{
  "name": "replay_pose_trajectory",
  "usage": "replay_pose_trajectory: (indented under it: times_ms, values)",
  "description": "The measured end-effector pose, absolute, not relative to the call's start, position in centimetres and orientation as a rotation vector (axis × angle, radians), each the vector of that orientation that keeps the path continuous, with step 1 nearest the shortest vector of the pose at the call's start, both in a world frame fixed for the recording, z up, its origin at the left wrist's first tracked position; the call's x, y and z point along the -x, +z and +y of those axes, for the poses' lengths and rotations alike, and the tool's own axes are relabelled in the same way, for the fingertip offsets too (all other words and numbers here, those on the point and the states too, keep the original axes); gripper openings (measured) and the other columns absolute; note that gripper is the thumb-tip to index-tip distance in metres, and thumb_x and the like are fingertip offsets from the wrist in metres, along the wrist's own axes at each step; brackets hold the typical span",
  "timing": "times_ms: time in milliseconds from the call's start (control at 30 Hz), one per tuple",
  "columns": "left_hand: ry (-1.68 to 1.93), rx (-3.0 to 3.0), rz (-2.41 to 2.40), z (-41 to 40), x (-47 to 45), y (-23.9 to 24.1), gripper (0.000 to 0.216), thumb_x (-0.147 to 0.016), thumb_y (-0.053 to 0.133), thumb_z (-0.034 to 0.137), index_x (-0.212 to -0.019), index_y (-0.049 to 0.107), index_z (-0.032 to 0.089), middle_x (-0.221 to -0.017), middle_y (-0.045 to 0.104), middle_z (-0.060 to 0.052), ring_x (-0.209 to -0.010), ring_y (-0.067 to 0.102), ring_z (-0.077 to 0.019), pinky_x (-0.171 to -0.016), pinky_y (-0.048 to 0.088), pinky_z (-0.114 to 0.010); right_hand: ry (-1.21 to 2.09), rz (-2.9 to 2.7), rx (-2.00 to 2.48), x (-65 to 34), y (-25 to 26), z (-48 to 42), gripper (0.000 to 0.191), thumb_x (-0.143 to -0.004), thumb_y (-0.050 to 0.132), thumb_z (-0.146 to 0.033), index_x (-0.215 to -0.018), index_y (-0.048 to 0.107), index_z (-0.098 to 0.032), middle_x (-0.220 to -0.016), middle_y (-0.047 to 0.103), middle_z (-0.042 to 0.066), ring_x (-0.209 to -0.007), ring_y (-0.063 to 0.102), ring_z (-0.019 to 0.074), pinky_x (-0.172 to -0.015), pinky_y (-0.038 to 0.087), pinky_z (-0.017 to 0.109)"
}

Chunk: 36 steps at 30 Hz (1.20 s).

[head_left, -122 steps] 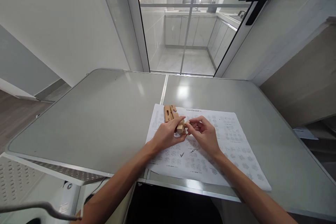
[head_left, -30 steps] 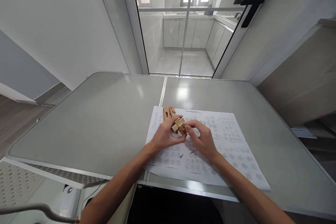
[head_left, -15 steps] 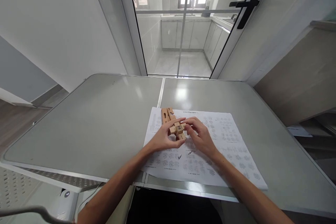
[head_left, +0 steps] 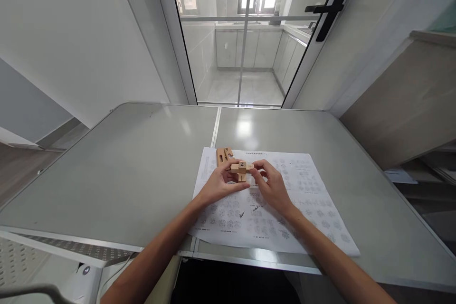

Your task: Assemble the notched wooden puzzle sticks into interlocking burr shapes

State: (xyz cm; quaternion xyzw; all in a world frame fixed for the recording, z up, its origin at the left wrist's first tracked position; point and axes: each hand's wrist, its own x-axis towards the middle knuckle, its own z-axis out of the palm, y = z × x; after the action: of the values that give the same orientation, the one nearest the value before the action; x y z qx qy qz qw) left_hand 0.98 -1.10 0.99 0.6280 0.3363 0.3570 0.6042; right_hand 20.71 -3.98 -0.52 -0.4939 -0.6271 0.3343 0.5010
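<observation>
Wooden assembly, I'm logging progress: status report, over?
Left hand holds wooden assembly, marked faces showing. Right hand pinches its right end. Two other pieces on printed sheet, partly behind left hand.

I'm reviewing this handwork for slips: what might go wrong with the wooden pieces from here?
The wooden cluster, held by the left hand and right hand, might come apart if they pull unevenly.

The other wooden pieces lie close beyond the left hand and might be knocked.

The printed sheet beneath both hands might slide if a forearm drags across it.
</observation>
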Motion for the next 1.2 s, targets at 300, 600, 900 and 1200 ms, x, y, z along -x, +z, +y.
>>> replay_pose_trajectory:
  times_ms: [300,600,900,1200]
  values:
    - [0.913,-1.723,0.903,-1.1,-0.9,1.1,0.068,-0.076,0.090,0.041,-0.134,0.061,0.021,-0.122,0.071,-0.010,-0.095,0.072,-0.0211,-0.084,0.063,-0.037,0.994,-1.485,1.220,-20.4,-0.7,-3.9,0.038,-0.106,0.047,-0.060,-0.095,0.057,-0.024,-0.079,0.067,0.001,-0.066,0.063,0.0189,-0.065,0.053,0.033]
    - [0.984,-2.061,0.983,-1.1,-0.6,0.5,0.064,-0.080,0.086,0.048,-0.135,0.062,0.026,-0.123,0.069,-0.007,-0.077,0.065,-0.0129,-0.060,0.054,-0.024,1.246,-1.397,1.131,-20.5,-0.8,-3.6,0.044,-0.102,0.049,-0.067,-0.088,0.054,-0.025,-0.070,0.061,-0.002,-0.059,0.062,0.0185,-0.061,0.056,0.034]
    - [1.029,-2.356,0.991,-1.1,-0.1,0.3,0.059,-0.088,0.079,0.042,-0.142,0.055,0.030,-0.127,0.070,-0.007,-0.098,0.070,-0.0195,-0.080,0.059,-0.031,1.542,-1.225,1.040,-20.7,-0.2,-3.3,0.053,-0.091,0.063,-0.073,-0.078,0.052,-0.023,-0.068,0.054,-0.004,-0.057,0.060,0.0149,-0.060,0.060,0.033]
    - [1.094,-2.296,1.328,-0.1,0.1,-0.3,0.082,-0.086,0.082,0.037,-0.154,0.035,0.030,-0.147,0.052,-0.013,-0.139,0.050,-0.0335,-0.117,0.043,-0.053,1.550,-0.713,0.925,-22.1,-1.3,-1.8,0.035,-0.089,0.077,-0.054,-0.090,0.065,-0.021,-0.081,0.068,0.002,-0.061,0.059,0.0136,-0.054,0.056,0.028]
